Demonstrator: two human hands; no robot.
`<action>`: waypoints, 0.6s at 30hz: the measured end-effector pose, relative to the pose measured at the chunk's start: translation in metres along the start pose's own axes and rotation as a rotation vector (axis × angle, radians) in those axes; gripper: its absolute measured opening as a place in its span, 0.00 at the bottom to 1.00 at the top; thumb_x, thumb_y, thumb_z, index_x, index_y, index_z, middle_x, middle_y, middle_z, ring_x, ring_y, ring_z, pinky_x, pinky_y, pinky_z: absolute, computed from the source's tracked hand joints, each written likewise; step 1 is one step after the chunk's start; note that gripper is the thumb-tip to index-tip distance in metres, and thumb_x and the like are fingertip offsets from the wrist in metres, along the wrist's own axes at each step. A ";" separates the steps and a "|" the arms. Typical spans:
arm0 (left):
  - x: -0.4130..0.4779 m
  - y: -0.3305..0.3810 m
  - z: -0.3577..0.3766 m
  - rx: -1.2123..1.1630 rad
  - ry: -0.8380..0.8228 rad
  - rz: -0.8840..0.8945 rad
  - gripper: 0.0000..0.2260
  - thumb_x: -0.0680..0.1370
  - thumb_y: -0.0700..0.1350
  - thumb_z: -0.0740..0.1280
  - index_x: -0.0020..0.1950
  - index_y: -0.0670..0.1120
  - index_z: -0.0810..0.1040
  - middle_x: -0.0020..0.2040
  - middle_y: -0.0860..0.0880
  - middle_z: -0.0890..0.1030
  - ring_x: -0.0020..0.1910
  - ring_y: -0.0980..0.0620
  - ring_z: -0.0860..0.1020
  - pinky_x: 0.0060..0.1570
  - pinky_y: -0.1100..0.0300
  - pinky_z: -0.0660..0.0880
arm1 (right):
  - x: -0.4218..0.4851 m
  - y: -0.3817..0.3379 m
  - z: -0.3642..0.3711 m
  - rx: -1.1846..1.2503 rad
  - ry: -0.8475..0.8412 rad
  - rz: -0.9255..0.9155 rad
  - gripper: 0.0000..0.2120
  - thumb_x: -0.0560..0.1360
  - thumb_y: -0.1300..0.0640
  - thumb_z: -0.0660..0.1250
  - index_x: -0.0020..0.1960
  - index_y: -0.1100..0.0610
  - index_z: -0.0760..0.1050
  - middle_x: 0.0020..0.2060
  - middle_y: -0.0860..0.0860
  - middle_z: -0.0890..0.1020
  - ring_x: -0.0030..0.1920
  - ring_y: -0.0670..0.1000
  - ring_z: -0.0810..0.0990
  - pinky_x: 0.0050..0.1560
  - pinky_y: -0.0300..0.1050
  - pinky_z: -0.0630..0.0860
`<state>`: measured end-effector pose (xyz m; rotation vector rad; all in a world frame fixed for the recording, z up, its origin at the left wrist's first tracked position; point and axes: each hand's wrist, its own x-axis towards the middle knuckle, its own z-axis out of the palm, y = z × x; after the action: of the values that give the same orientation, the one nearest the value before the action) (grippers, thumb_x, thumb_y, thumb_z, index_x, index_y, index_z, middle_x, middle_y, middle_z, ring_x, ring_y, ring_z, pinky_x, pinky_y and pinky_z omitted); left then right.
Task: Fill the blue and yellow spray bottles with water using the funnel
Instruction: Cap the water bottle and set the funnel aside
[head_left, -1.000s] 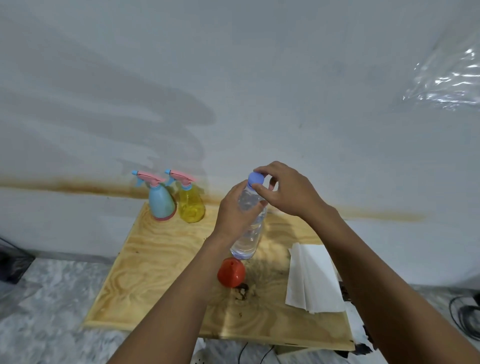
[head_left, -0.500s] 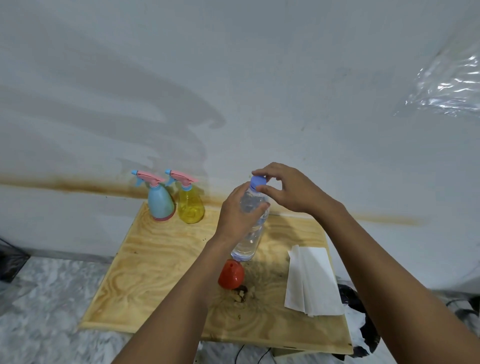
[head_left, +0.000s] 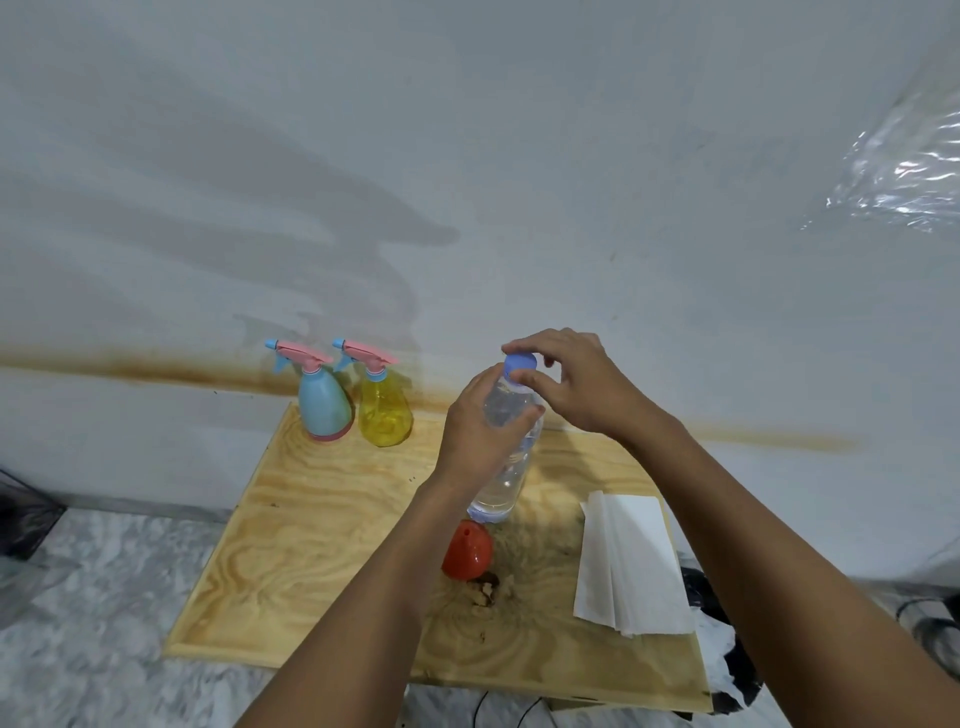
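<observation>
Here, the water source is being opened. The left hand (head_left: 478, 431) is wrapped round the upper body of the clear water bottle (head_left: 506, 467), holding it slightly tilted over the middle of the plywood bench (head_left: 311, 545); whether its base rests on the board cannot be told. The right hand (head_left: 576, 384) pinches the blue cap (head_left: 520, 362) from above between thumb and curled fingers. Compared with the views one second and half a second earlier, the bottle and the left hand have kept their place. The fingers of the right hand have shifted round the cap, which reads as a twisting stroke in progress. The cap is still seated on the neck, so no water is available yet. The blue spray bottle (head_left: 324, 408) and the yellow spray bottle (head_left: 384, 415) stand upright just beside each other at the far left corner of the bench, close to the wall, each with its pink trigger head fitted. The orange-red funnel (head_left: 467, 551) lies untouched on the bench just on the near side of the water bottle's base, and a folded white paper (head_left: 628, 561) lies to the right. By this evidence the task is at its start: the cap must come off, a trigger head be removed and the funnel seated before any pouring.
</observation>
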<state>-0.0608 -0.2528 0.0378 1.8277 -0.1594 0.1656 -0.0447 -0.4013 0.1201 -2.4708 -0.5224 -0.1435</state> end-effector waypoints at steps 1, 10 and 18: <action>0.000 0.001 0.000 0.000 -0.003 0.003 0.25 0.73 0.52 0.75 0.69 0.51 0.75 0.60 0.56 0.80 0.61 0.59 0.77 0.59 0.65 0.73 | -0.001 -0.002 0.005 -0.033 0.027 0.014 0.14 0.79 0.47 0.66 0.63 0.47 0.78 0.56 0.44 0.80 0.52 0.43 0.73 0.65 0.46 0.60; 0.000 0.001 -0.001 -0.044 -0.020 0.019 0.19 0.73 0.46 0.76 0.62 0.51 0.78 0.56 0.56 0.81 0.57 0.60 0.78 0.54 0.65 0.74 | -0.007 -0.013 0.020 0.051 0.116 0.136 0.18 0.80 0.45 0.65 0.68 0.47 0.75 0.61 0.45 0.79 0.60 0.46 0.74 0.69 0.49 0.60; -0.002 0.001 0.001 -0.084 -0.011 -0.006 0.20 0.72 0.46 0.76 0.63 0.52 0.77 0.56 0.56 0.81 0.57 0.57 0.79 0.55 0.59 0.77 | -0.007 -0.012 0.029 0.007 0.175 0.192 0.15 0.79 0.43 0.64 0.64 0.46 0.77 0.52 0.47 0.76 0.57 0.49 0.67 0.58 0.44 0.59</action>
<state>-0.0631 -0.2537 0.0380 1.7458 -0.1660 0.1420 -0.0562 -0.3774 0.1018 -2.4569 -0.2093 -0.2769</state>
